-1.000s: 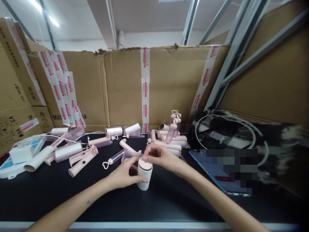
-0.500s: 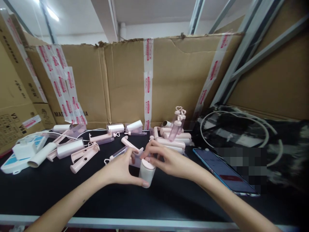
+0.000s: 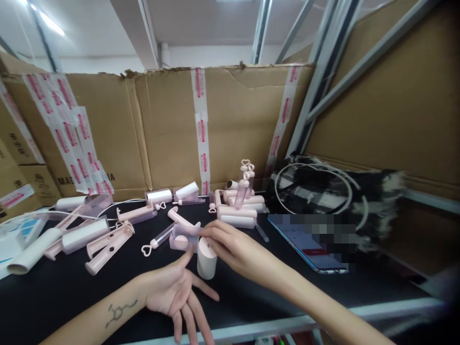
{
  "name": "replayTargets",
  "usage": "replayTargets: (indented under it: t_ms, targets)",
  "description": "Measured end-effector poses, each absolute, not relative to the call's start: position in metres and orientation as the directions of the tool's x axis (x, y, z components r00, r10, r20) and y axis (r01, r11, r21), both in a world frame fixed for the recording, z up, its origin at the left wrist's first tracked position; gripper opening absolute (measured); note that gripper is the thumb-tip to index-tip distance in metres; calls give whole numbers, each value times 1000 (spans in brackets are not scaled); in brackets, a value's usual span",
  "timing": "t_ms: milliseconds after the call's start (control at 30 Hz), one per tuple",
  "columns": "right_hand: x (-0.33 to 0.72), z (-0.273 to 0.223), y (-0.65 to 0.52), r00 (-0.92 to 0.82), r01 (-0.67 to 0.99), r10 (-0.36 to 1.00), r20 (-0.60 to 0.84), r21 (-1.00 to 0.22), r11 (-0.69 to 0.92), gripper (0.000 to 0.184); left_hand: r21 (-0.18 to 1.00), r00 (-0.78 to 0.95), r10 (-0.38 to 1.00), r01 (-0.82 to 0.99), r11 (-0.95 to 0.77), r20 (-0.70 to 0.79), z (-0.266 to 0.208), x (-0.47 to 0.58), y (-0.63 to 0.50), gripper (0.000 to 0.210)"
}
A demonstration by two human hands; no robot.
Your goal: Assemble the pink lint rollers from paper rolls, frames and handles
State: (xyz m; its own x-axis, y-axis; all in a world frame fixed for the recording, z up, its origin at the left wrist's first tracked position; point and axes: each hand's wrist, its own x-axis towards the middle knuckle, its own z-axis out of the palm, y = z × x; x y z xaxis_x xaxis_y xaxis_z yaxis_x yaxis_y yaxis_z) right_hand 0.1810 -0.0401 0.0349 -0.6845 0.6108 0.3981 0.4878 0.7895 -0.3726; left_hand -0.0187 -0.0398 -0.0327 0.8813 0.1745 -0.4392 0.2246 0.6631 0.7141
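A white cylinder (image 3: 206, 264) with a pale pink top is stood roughly upright on the black counter (image 3: 247, 299). Its upper part is gripped by the curled fingers of the right hand (image 3: 224, 242); the left hand (image 3: 176, 292) is held open beside it, palm up, fingers spread, nothing grasped. Behind, "MA" can be read on cardboard (image 3: 172, 124), further letters being covered by red-printed tape (image 3: 70, 132).

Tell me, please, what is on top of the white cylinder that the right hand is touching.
On the white cylinder sits a pale pink disc, partly covered by the right hand; the cylinder's inside cannot be seen.
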Motion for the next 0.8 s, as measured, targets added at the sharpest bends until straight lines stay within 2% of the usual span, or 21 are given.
replayTargets:
  t_ms: [100,300,467,567,633,733,800]
  targets:
    - [181,28,-35,-625,501,648,435,-413,760,24,677,903,159,172,716,-398,-38,-14,-41,97]
    - [178,34,-19,-614,501,699,367,-503,704,20,652,898,186,136,746,-399,-43,-10,-38,93]
    - [180,43,-23,-700,499,632,331,-407,765,22,640,878,218,122,758,-426,-47,-12,-35,90]
    - [178,42,-26,-711,527,623,328,-338,780,20,601,880,238,65,797,-412,-44,-9,-36,84]
    - [174,37,-30,-739,480,580,341,-338,810,19,589,887,272,0,808,-373,-41,-5,-40,76]
    - [169,28,-45,-822,336,441,360,-318,886,19,601,855,418,-166,782,-309,-36,1,-48,56]
    - [169,25,-59,-864,268,339,373,-228,936,22,597,799,515,-258,760,-311,-29,0,-53,43]
